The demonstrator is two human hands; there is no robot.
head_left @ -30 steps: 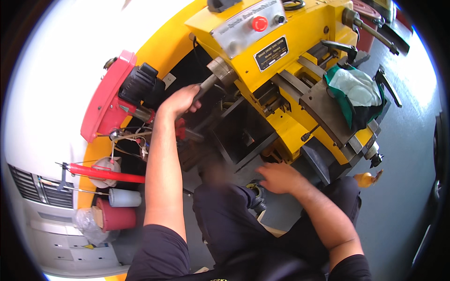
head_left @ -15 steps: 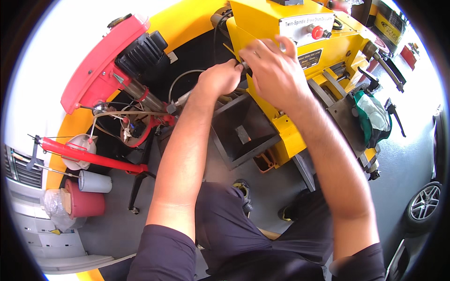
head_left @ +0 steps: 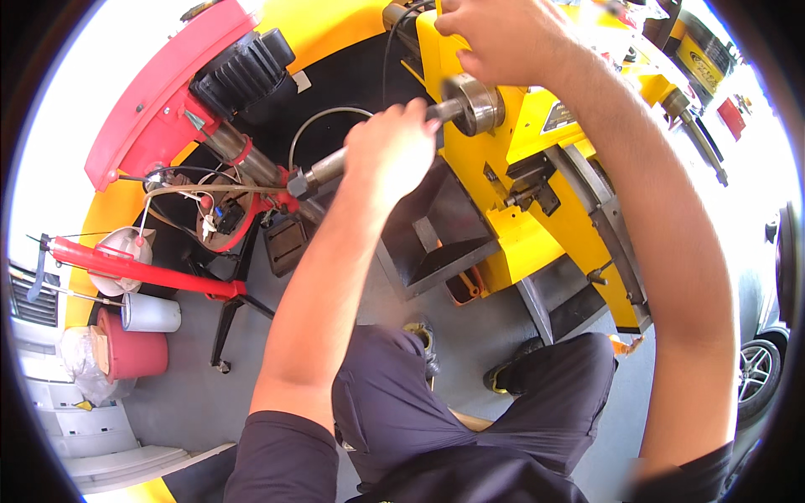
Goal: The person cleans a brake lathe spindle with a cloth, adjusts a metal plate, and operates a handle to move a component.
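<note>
My left hand is wrapped around a steel spindle shaft, its fingers closed over the top. The shaft sticks out leftward from a round metal hub on the yellow brake lathe, and a hex nut sits on its free end. Above and right of the hub, my right hand hovers by the lathe's upper body. Its thumb and a finger show apart with nothing seen between them; the upper part of the hand is cut off by the picture's edge.
Below the shaft is a dark open metal bin. To the left stand a red drill press with a black motor and a red stand arm. A pink bucket is at far left, a car wheel at far right.
My right hand has left the shaft and moved up and right, uncovering the hub. My left hand stays around the shaft. The view has shifted, and the green-and-clear bag on the lathe is now hidden.
</note>
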